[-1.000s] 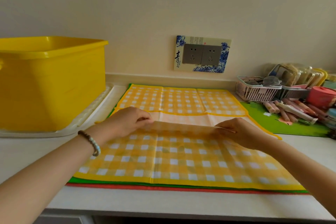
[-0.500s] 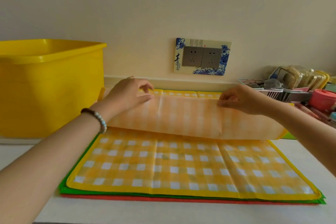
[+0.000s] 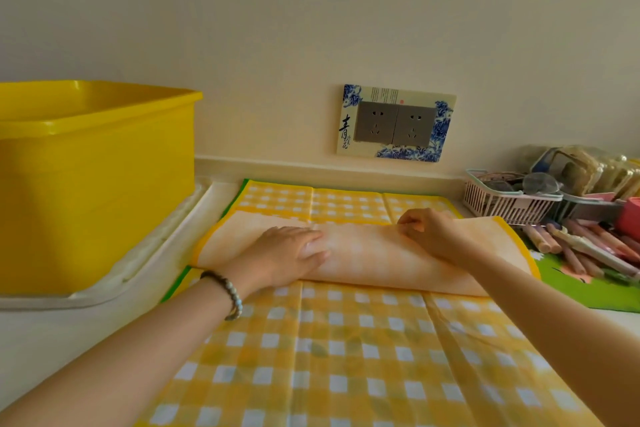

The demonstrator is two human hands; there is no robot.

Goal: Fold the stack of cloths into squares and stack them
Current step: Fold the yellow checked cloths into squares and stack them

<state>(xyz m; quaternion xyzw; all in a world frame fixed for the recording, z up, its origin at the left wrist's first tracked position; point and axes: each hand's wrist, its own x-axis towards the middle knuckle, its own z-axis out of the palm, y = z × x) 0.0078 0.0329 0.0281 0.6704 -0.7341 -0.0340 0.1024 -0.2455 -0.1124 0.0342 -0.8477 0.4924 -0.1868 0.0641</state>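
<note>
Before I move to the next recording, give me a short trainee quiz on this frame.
1. True or false: the left hand lies flat on the folded cloth.
2. What stands left of the cloth? A red bucket; B yellow tub; C blue box.
3. Fill in: the strip showing under the cloth's left edge is ____.
Key: 1 true; 2 B; 3 green.
</note>
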